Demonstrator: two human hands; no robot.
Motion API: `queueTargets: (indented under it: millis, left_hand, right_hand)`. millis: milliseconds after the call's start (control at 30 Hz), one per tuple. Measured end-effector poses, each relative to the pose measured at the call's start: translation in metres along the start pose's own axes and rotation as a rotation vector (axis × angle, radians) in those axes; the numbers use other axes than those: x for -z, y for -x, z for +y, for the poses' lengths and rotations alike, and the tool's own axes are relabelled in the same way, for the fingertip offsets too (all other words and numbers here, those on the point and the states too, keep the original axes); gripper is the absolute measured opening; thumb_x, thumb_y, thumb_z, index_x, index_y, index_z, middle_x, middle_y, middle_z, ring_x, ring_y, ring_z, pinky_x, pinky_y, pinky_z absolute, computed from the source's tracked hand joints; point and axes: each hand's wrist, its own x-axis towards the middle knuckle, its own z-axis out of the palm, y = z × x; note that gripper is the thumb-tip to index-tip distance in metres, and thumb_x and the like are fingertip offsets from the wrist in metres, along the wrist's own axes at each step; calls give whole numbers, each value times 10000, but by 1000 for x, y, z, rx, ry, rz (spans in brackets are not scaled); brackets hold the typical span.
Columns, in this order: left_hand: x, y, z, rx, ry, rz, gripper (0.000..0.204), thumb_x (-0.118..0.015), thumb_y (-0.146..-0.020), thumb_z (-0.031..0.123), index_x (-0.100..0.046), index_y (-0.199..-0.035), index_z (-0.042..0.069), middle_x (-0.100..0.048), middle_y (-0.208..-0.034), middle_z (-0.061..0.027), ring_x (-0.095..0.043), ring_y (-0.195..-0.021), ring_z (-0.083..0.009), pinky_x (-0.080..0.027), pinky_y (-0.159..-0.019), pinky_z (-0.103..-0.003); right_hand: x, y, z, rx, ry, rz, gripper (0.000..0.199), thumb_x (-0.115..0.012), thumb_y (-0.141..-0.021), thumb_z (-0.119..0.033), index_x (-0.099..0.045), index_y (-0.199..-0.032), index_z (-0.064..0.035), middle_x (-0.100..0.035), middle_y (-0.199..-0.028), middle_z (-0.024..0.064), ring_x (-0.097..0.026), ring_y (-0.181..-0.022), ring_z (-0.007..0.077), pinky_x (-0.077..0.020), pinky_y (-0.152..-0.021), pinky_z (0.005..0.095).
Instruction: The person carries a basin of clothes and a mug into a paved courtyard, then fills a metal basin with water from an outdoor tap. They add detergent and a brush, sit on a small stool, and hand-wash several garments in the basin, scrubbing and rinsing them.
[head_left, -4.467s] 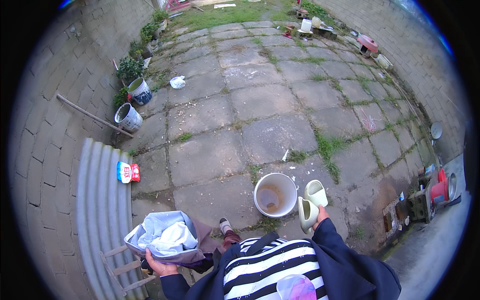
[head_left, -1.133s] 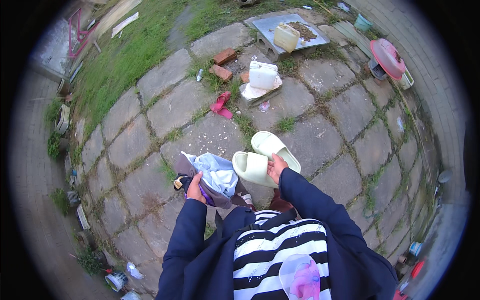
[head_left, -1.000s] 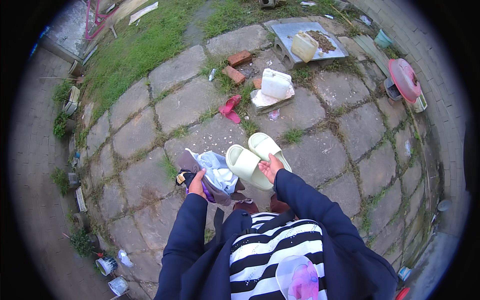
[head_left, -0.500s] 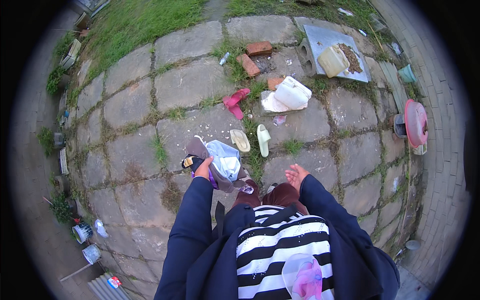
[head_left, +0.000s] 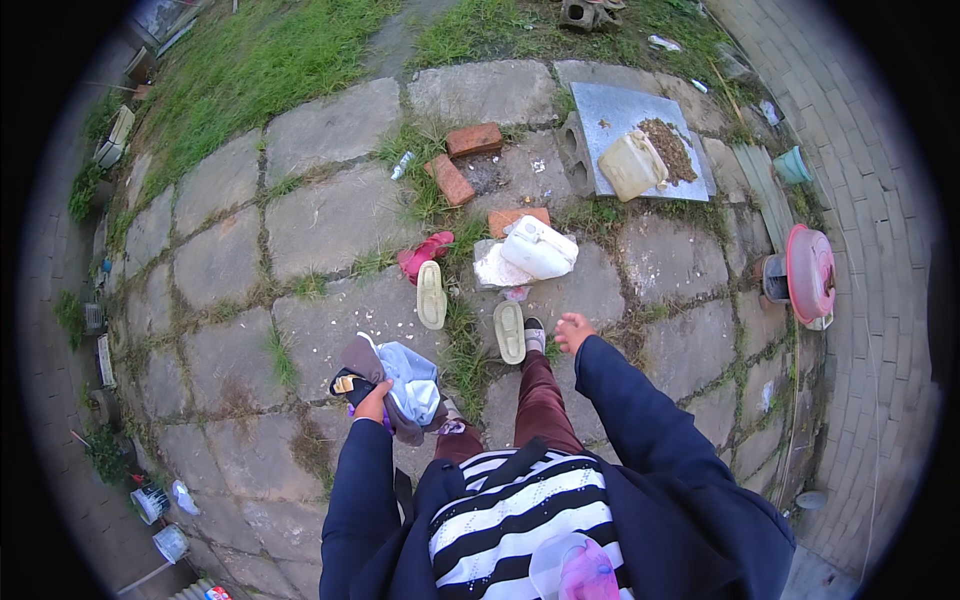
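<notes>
In my left hand (head_left: 374,402) is a bundle of clothes (head_left: 408,383), light blue and grey-brown, with black, gold and purple parts. The fingers close around its left side, and the cloth hangs above my left foot. My right hand (head_left: 573,332) is held out, empty, its fingers loosely bent and apart. Below it, my right foot in a grey shoe (head_left: 536,335) stands beside a pale green slipper (head_left: 509,333). A second pale slipper (head_left: 431,295) lies farther left, close against red-pink footwear (head_left: 425,255).
A white jug (head_left: 540,248) lies on a pale block ahead, near orange bricks (head_left: 474,139). Beyond, a metal sheet (head_left: 590,110) on a cinder block bears a yellowish jug (head_left: 632,166). A pink basin (head_left: 810,273) stands at right. Grass grows between the paving slabs (head_left: 340,215).
My right foot has stepped forward beside the slippers, which now lie farther apart. The left slipper is nearer the red-pink footwear. My left hand still holds the bundle.
</notes>
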Motion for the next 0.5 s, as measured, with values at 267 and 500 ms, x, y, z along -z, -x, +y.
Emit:
queueTargets:
  millis: [267,500]
  left_hand:
    - [-79,15,-22,-56,47,175,525,-715,-768,164,-525,-1214,-38,-587,-1162,-114,-585,-1007,-225,-454,-894,-325]
    - [-140,62,-29,-25,178,319,545,-694,-794,166,-495,-1260,-33,-572,-1224,-122,-545,-1107,-251,-385,-991,-359]
  right_hand:
    - [23,-151,-93,493,919,140,544,-670,-785,-232,-483,-1269,-72,-540,-1168,186,-528,-1070,338,-442,-917,422]
    - [8,-198,-90,360,975,-129,310,-622,-816,-246,-590,-1080,-86,-600,-1078,163,-574,-1013,342,-463,-874,435]
